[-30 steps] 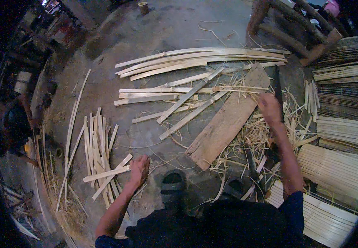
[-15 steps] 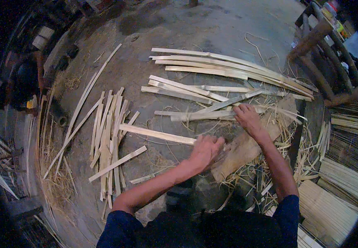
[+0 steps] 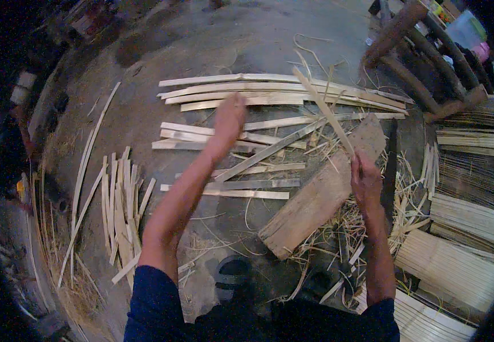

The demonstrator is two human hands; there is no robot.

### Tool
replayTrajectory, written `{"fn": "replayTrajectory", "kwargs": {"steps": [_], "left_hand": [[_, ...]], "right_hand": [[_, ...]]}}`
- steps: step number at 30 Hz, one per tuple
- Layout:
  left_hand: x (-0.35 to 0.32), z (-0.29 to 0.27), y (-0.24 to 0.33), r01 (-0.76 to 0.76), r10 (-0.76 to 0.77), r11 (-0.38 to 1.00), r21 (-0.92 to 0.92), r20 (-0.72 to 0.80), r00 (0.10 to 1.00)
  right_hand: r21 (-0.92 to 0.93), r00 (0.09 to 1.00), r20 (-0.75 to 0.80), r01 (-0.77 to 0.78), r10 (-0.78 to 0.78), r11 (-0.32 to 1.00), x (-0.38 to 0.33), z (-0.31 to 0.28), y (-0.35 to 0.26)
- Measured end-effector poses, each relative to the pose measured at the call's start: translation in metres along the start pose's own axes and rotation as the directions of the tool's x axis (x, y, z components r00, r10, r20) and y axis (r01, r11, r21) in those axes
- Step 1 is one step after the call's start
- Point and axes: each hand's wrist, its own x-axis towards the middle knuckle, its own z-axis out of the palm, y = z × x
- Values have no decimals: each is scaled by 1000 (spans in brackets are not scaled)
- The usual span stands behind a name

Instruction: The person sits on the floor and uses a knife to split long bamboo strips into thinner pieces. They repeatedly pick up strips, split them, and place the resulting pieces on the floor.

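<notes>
Centrally, a long pale split-bamboo strip (image 3: 324, 111) slants upward from the right hand (image 3: 365, 181), whose fingers close around its lower end above a flat brown wooden plank (image 3: 321, 194). Left hand (image 3: 229, 121), fingers loosely extended, reaches over pale bamboo slats (image 3: 230, 97) on the ground; contact cannot be told.

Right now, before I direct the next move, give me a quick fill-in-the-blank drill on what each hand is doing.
1. The right hand grips one thin bamboo strip that slants up to the ____.
2. The left hand reaches over the flat strips lying on the ____.
3. The wooden plank lies just to the ____ of the right hand.

Missing words: left; floor; left
</notes>
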Motion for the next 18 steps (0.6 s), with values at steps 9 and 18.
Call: {"fn": "replayTrajectory", "kwargs": {"steps": [9, 18], "left_hand": [[27, 4, -88, -491, 341, 627, 605, 354, 871], [0, -58, -67, -453, 346, 849, 273, 363, 865]], "right_hand": [[126, 942, -74, -315, 326, 941, -90, -7, 75], [4, 954, -300, -8, 9, 1000, -116, -22, 75]]}}
